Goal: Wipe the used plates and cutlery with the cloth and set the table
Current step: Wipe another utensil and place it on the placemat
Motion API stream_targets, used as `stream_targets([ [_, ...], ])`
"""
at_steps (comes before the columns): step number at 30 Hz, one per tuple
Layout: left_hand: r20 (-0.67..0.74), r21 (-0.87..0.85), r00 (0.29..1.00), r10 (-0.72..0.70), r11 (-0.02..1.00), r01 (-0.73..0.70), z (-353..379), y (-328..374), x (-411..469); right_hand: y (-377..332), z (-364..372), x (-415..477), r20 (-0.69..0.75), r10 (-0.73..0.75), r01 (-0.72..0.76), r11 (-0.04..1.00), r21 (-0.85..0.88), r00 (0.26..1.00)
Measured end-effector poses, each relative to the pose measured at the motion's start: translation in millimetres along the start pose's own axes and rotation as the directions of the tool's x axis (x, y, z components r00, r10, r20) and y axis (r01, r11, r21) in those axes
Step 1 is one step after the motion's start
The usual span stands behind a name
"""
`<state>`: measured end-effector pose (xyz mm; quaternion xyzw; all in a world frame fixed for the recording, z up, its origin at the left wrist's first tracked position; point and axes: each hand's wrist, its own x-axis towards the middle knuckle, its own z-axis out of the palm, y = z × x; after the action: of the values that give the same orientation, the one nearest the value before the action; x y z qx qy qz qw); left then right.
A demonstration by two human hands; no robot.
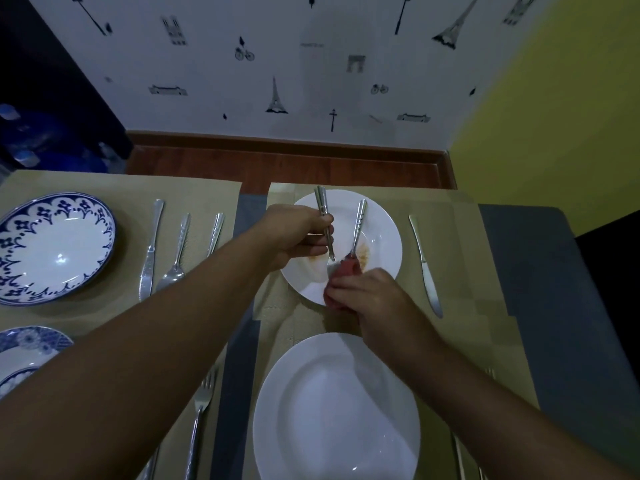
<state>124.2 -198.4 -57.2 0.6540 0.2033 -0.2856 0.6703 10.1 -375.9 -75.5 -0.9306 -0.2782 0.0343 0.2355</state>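
A white plate [381,233] with brown smears lies on the far beige placemat [457,244]. My left hand [294,237] grips the handle of a piece of cutlery [323,209] over that plate. Its head end is wrapped in the red cloth [343,275], which my right hand [370,296] grips at the plate's near edge. A second piece of cutlery [358,223] lies on the plate, its lower end under the cloth. A knife [426,268] lies to the right of the plate.
A clean white plate [336,410] sits nearest me, with a fork [199,410] to its left. On the left placemat lie a blue-patterned bowl [52,247] and three pieces of cutlery [173,254]. Another blue-patterned dish [27,348] shows at the left edge.
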Motion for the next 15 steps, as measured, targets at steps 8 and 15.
stream_targets([
  [8,0.022,0.091,0.996,0.090,0.992,-0.092,-3.6,-6.8,-0.3,4.7,-11.8,-27.6,-0.098,0.144,-0.141,0.989,0.038,0.985],
  [15,0.105,-0.033,0.993,0.047,0.999,-0.044,18.5,-8.3,-14.1,-3.8,-42.8,-25.8,-0.278,0.131,-0.118,0.991,0.062,0.952],
])
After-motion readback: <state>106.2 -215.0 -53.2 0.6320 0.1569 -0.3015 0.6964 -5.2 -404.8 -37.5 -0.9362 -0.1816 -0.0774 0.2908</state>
